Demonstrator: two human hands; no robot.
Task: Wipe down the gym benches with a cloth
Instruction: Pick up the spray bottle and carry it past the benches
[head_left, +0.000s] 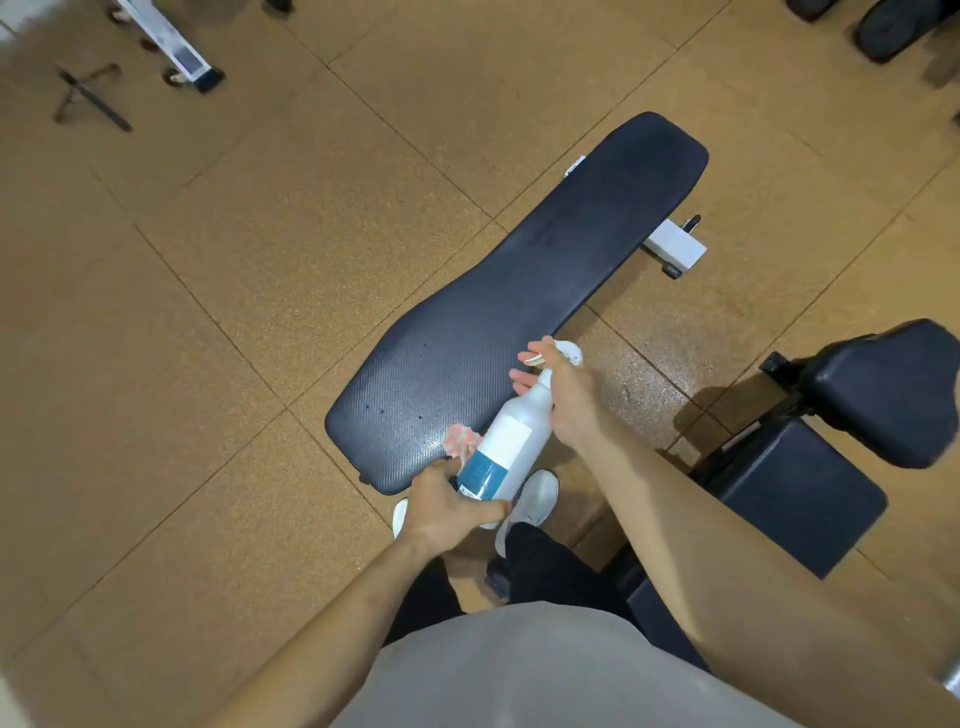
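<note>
Across the middle of the frame, from lower centre up toward the upper right: long dark bench pad (519, 291), textured, flat, with a few dark specks near its lower end. Under its upper-right part, sticking out on the right: white frame foot (675, 248).

Over the lower end of the pad, tilted with nozzle up and to the right: white spray bottle (511, 439) with a teal band near its base, held at both ends.

At the bottle's base: left hand (447, 512), fingers curled round the bottom, thumb laid across the underside.

At the bottle's neck: right hand (569, 397), wrapped round the neck just below the spray head, fingertips reaching past it over the pad's right edge.

Just above the left hand's fingers, pressed against the bottle's side and hanging over the pad's lower end: pink cloth (461, 440), bunched small. Pinched by the fingers or only trapped against the bottle, cannot tell.

Below the bottle: white shoes (537, 496) on the tan tiled floor (260, 312).

At the right edge: second padded bench (789, 493), dark, well apart from the first.

In the upper left corner: white equipment leg (179, 49), and near it a dark bar (96, 101) lying on the floor.
</note>
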